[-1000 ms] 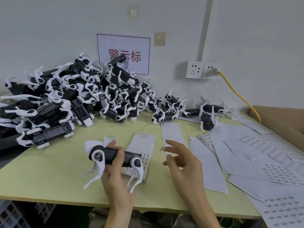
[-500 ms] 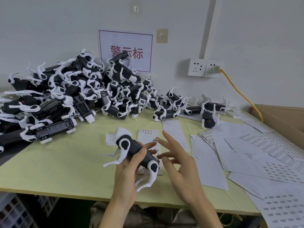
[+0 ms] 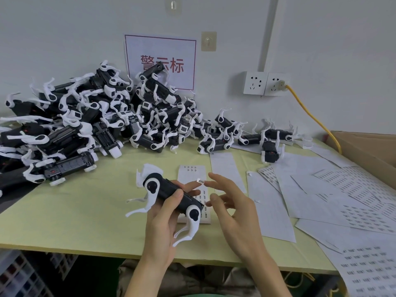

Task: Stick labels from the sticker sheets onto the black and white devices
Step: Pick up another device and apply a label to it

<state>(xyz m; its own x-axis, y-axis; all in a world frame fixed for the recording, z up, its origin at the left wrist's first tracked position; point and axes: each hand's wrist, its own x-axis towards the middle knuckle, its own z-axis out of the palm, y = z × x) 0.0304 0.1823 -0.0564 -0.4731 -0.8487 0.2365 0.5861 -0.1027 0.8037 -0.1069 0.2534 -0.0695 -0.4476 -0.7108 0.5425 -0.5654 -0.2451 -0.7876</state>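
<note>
Black and white devices are heaped at ten o'clock on the table, and sticker sheets sprawl at three. At centre the left hand curls round one device. The right hand, fingers spread loose, meets a small label at a fingertip; whose fingertip, I cannot tell. The label could fold on itself, or land crooked if the device tilts.

The device is black-bodied with white limbs. The table is pale yellow-green; the sticker sheets are white with rows of small dark marks. The cable is yellow.
</note>
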